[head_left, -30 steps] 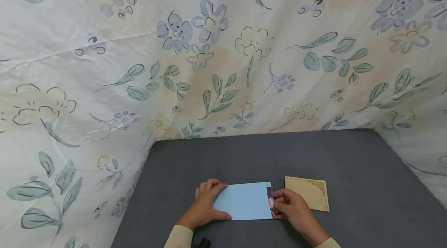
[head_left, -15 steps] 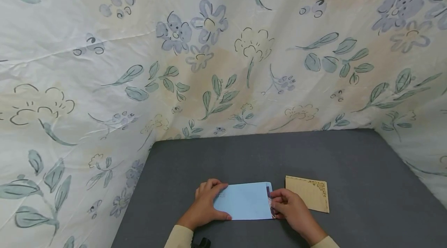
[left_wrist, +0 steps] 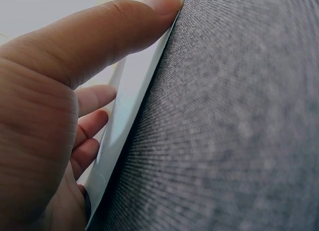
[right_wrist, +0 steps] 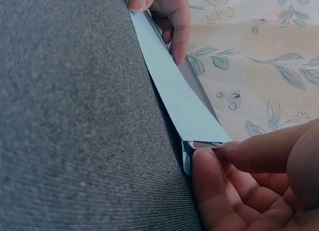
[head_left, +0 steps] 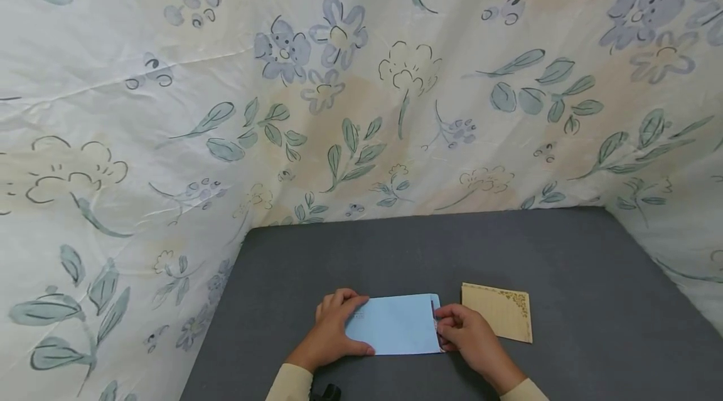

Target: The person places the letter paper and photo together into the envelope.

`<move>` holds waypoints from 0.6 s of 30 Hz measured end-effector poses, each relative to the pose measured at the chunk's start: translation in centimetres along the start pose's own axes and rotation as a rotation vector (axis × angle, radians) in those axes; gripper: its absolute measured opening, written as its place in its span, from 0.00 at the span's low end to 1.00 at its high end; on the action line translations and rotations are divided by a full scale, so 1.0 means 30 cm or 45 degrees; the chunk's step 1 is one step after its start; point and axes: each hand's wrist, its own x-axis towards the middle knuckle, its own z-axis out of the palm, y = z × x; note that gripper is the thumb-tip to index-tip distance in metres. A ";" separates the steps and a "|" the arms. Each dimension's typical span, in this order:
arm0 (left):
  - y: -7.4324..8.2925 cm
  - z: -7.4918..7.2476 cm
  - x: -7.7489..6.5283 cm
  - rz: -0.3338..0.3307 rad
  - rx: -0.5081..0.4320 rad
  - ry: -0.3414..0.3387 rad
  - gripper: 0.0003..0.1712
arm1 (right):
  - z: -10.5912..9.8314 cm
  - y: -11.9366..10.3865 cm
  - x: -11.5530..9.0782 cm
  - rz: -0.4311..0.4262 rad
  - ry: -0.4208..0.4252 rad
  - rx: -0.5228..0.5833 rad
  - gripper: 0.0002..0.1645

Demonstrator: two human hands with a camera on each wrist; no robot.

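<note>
A light blue envelope (head_left: 392, 326) lies flat on the dark grey table. My left hand (head_left: 336, 329) holds its left end, thumb at the near edge and fingertips at the far edge. In the left wrist view the thumb (left_wrist: 99, 36) stretches along the envelope's pale edge. At the envelope's open right end my right hand (head_left: 471, 335) pinches a picture card between thumb and fingers. Just a narrow strip of the card (right_wrist: 203, 144) shows at the mouth in the right wrist view; the envelope hides the rest.
A cream sheet (head_left: 499, 312) with an ornate brown corner pattern lies right of the envelope, partly behind my right hand. A small black object (head_left: 327, 393) sits at the near edge of view. Floral cloth (head_left: 361, 74) hangs round the table (head_left: 423, 250).
My right hand has shifted slightly left, and the picture card has slid deeper into the envelope, leaving a thinner strip visible. My left hand and the cream sheet stay in place.
</note>
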 end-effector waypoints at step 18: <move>-0.007 -0.001 -0.011 0.011 0.000 -0.012 0.57 | 0.035 -0.011 -0.017 0.031 0.019 -0.037 0.16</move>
